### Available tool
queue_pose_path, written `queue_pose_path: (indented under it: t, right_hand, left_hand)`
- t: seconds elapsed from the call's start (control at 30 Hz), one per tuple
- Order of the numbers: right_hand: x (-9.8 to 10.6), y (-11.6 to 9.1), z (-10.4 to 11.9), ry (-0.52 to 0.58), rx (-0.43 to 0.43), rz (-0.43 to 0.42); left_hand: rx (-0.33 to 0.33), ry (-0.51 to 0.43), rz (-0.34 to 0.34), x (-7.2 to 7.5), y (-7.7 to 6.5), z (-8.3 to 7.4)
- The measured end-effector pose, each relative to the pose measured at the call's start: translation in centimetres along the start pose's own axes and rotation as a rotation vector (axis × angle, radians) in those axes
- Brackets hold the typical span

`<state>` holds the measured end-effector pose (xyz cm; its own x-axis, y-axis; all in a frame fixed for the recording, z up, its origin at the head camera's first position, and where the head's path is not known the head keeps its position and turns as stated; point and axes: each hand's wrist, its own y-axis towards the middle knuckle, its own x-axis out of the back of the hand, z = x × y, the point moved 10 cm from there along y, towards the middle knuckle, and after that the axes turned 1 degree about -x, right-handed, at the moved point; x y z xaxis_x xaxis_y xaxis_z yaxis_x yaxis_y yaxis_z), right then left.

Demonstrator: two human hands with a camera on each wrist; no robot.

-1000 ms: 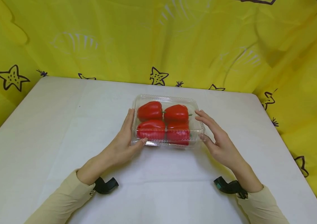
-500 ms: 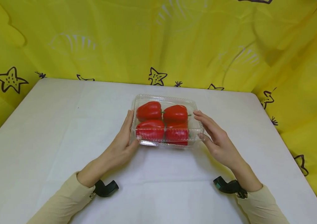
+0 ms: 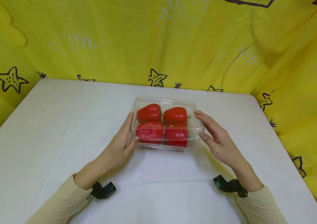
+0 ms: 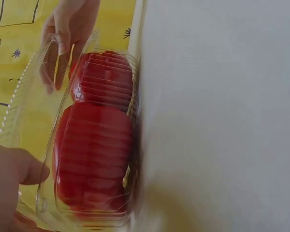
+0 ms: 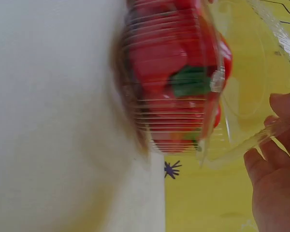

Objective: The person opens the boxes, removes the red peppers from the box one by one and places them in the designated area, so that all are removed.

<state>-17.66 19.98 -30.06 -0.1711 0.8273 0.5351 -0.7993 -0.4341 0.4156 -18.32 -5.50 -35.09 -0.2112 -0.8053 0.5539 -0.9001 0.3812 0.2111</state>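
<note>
A clear plastic clamshell container (image 3: 162,146) sits on the white table with several red bell peppers (image 3: 150,130) inside. Its hinged lid (image 3: 196,132) is raised a little, tilted up from the base at the front. My left hand (image 3: 120,146) grips the lid's left side, the thumb at the front corner and the fingers along the side. On the opposite side, my right hand (image 3: 217,140) pinches the lid's edge between thumb and fingers. The right wrist view shows that lid edge between the right hand's (image 5: 275,164) thumb and fingers. Ribbed clear walls partly blur the peppers (image 4: 94,140).
A white cloth covers the table (image 3: 164,193). Behind it and to both sides hangs a yellow curtain (image 3: 125,37) with starfish and fish drawings. Black camera mounts (image 3: 103,190) sit on both wrists, beside beige sleeves.
The lid's front edge has lifted away from the base, widening the gap. My left thumb has drawn back from the container's front toward its left corner. The right hand has barely shifted.
</note>
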Motion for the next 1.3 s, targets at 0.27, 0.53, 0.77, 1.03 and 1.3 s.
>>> queue_pose_path:
  t: [0.27, 0.53, 0.77, 1.03, 1.3]
  right_hand:
    - [1.3, 1.2, -0.1, 0.025, -0.091, -0.039]
    - [3.1, 2.9, -0.6, 0.025, -0.146, -0.184]
    - [4.3, 3.9, -1.9, 0.277, -0.166, -0.311]
    - [3.5, 5.2, -2.7, 0.551, -0.119, -0.273]
    - [2.1, 5.3, -5.3, 0.601, -0.269, -0.17]
  left_hand:
    - [0.068, 0.042, 0.085, 0.1, 0.1, 1.1]
    - [0.124, 0.307, 0.293, 0.1, 0.7, 1.7]
    - [0.153, 0.47, 0.384, 0.4, 1.9, 1.3]
    - [0.192, 0.535, 0.449, 0.9, 2.0, 0.9]
    - [0.175, 0.533, 0.445, 1.0, 2.4, 0.5]
